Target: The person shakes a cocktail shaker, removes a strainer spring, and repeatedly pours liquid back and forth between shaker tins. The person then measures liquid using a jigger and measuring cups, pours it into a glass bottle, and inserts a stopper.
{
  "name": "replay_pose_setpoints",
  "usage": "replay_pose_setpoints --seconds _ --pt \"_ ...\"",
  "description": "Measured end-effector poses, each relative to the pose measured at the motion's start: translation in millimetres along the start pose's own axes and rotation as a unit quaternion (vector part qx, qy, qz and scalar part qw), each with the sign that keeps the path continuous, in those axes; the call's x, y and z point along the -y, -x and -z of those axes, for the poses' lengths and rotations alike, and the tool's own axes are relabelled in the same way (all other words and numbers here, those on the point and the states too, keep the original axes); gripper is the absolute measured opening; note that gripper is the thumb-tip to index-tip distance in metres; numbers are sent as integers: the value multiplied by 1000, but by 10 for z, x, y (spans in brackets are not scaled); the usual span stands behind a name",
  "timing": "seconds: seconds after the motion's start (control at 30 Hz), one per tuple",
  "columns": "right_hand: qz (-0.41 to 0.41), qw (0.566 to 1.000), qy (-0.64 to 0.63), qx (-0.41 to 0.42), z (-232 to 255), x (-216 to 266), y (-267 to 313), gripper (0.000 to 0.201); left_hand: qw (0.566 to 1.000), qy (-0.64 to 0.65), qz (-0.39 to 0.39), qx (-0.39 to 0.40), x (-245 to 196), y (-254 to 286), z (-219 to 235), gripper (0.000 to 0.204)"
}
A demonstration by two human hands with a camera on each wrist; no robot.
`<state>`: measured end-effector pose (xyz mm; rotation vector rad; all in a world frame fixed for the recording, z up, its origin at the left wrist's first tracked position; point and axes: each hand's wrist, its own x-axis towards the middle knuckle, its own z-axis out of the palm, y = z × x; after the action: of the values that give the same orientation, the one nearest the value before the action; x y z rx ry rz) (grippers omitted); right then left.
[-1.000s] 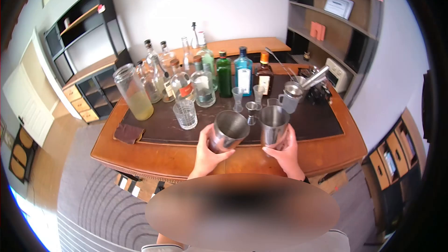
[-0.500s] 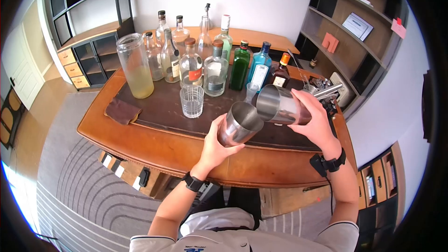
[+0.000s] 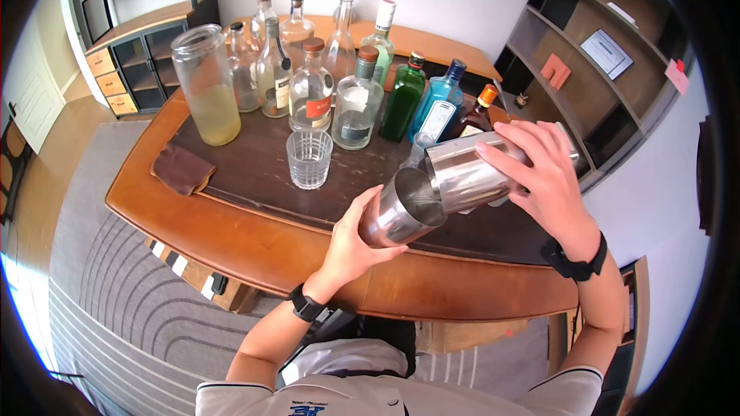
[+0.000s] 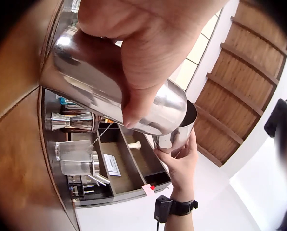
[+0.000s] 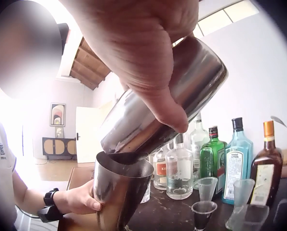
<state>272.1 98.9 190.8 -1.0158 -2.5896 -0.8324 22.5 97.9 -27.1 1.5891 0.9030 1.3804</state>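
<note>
tin (image 3: 469, 173) in right hand (image 3: 546, 179), now tipped further

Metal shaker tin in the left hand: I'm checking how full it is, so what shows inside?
Inside the lower shaker tin, only grey inner wall shows; the tilted upper tin partly covers the opening. The bottom and any liquid there are hidden.

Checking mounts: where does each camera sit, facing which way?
Head: on the head, facing forward-down over the desk; left grip, right grip, forearms, shirt show.
Left wrist: on that wrist, facing past the left grip to the right grip and shelves.
Right wrist: on that wrist, facing past the right grip to the left grip, shirt and bottles.
Wrist views share both metal cups.
</note>
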Motion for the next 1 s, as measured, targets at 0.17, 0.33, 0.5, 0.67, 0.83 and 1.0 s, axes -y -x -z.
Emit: replay_pose_setpoints --seconds 0.17,0.33,0.5,0.67,0.83,1.0 --pt "70 994 75 -27 -33 -225 -280 52 1000 8 30 -3 32 -162 -26 102" --pt "104 992 59 29 -5 -339 -504 41 996 34 72 30 -74 -330 -64 101" --pt "110 990 26 81 -76 -467 -567 43 998 20 60 27 -206 -439 3 101" --pt "116 989 24 90 -203 -467 -528 40 998 18 62 18 -161 -424 46 99" --pt "118 988 63 76 -192 -465 -424 40 998 11 52 21 -68 -429 85 98" --pt "89 994 49 42 -291 -437 -333 42 999 -4 52 12 -41 -473 88 98"
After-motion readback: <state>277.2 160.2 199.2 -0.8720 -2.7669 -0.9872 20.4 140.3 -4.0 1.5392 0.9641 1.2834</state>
